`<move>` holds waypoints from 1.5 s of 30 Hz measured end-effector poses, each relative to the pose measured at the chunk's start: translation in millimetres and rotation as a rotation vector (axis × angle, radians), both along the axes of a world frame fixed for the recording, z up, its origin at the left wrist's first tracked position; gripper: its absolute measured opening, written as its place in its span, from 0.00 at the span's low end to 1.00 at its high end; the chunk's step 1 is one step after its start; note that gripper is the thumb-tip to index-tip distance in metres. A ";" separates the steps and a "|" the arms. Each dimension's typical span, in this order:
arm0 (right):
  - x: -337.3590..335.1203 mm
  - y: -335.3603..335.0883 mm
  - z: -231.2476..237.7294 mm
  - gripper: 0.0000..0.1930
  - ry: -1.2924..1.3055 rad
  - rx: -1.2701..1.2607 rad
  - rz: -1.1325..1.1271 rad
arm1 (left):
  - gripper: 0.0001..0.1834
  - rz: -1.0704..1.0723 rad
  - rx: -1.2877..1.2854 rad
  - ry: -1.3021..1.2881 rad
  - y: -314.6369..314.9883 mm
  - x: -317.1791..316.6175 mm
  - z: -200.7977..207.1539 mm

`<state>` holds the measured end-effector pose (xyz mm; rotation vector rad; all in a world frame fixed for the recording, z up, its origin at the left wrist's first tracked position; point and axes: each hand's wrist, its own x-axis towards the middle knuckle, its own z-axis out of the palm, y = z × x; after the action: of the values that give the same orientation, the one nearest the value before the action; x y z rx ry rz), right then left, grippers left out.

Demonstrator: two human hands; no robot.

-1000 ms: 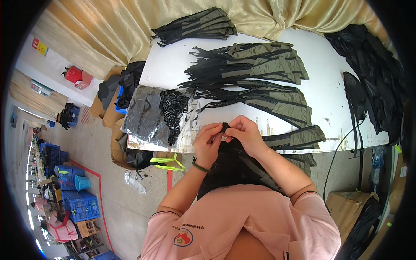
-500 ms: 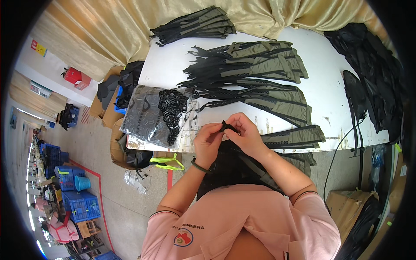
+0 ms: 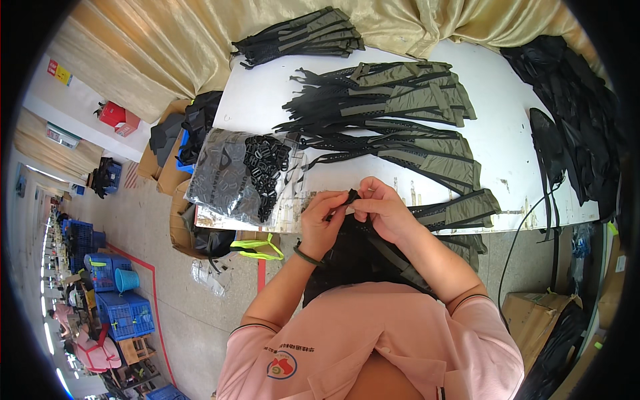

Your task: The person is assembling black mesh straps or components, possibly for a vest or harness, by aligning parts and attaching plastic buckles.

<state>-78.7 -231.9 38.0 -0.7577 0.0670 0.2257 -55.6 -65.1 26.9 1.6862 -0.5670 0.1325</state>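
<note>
Over the near edge of the table, my left hand pinches a small black strap end between thumb and fingertips. My right hand meets it from the other side, fingers closed at the same strap end. Whether a buckle is on the strap is hidden by my fingers. Below my hands, dark fabric hangs from the table edge over my lap. Just right of my hands lies an olive-and-black strap panel. To the left, an open clear plastic bag spills black plastic buckles.
Several olive-and-black strap panels lie in bunches on the white table, with another bunch at the back. Black fabric pieces are heaped at the right. Cardboard boxes stand left of the table; a cable hangs at right.
The strap end has shifted slightly right and turned more upright in my left fingers. My right fingers have moved from around its right end to just below it.
</note>
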 end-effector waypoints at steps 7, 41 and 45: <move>-0.9 -2.1 2.2 0.11 0.004 0.056 0.016 | 0.15 -0.020 -0.026 0.005 -0.7 0.8 3.8; -9.6 3.6 14.1 0.06 -0.330 -0.668 -0.089 | 0.04 -0.082 -0.433 0.757 -10.6 7.0 6.0; -8.0 3.3 9.0 0.08 -0.211 -0.683 -0.069 | 0.04 -0.065 -0.452 0.713 -10.1 5.2 2.4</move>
<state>-86.7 -228.6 47.0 -1.4525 -0.0342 0.0499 -50.5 -75.3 29.3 1.1606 -0.0403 -0.3568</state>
